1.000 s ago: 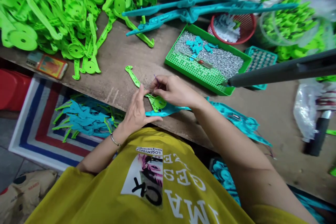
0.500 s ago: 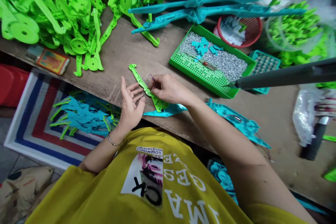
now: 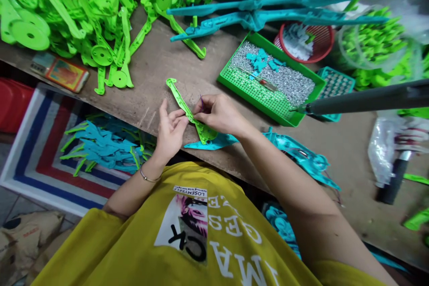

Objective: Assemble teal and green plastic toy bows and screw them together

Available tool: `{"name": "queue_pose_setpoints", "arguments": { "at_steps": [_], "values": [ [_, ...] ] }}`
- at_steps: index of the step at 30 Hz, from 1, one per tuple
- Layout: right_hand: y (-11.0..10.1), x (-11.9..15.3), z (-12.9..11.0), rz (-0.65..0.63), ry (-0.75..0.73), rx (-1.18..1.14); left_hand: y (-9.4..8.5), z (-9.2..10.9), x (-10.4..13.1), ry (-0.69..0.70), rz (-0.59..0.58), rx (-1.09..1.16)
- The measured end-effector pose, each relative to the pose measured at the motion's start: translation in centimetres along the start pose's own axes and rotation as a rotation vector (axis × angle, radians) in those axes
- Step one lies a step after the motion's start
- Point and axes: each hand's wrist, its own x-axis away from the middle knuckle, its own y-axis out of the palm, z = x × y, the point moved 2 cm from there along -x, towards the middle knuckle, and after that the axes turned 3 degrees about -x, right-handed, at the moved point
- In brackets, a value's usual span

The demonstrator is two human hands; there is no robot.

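A long lime-green plastic part [image 3: 180, 100], hooked at its far end and wider at its near end, lies on the bench in front of me. My left hand [image 3: 171, 133] holds its left edge between thumb and fingertips, one finger raised. On the other side, my right hand [image 3: 219, 114] pinches a thin purple wire [image 3: 201, 97] against the middle of the green part; the fingertips partly hide the contact. Beneath the near end rests a teal plastic part [image 3: 214, 142], partly covered by the green part and my right wrist.
A green basket [image 3: 234, 81] of small metal pieces holds a screwdriver [image 3: 268, 85]. A dark rod-shaped tool [image 3: 362, 97] juts in from the right. Lime-green parts [image 3: 100, 9] pile up far left; stacked teal parts [image 3: 251, 4] stand behind. A teal assembly [image 3: 301, 156] lies right.
My left thumb and fingers have closed in on the green part's edge. The right hand keeps its pinch on the purple wire, slightly shifted. The view has moved a little.
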Motion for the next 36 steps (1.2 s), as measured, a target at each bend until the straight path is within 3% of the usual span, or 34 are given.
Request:
{"name": "queue_pose_setpoints", "arguments": {
  "at_steps": [5, 16, 22, 29, 36],
  "values": [
    [0.0, 0.8, -0.6, 0.067, -0.004, 0.050, 1.1, 0.2, -0.7, -0.123, -0.031, 0.142],
    [0.2, 1.0, -1.0, 0.113, -0.032, 0.130, 1.4, 0.8, -0.7, -0.198, -0.037, 0.218],
    [0.2, 0.8, -1.0, 0.112, -0.017, 0.147, 1.2, 0.5, -0.7, -0.159, -0.083, 0.216],
    [0.2, 0.6, -0.1, 0.117, -0.023, 0.064, 1.1, 0.1, -0.9, -0.120, -0.102, 0.197],
    [0.5, 0.7, 1.2, 0.074, 0.057, -0.221, 1.5, 0.3, -1.1, -0.154, -0.033, 0.153]
  ]
}}
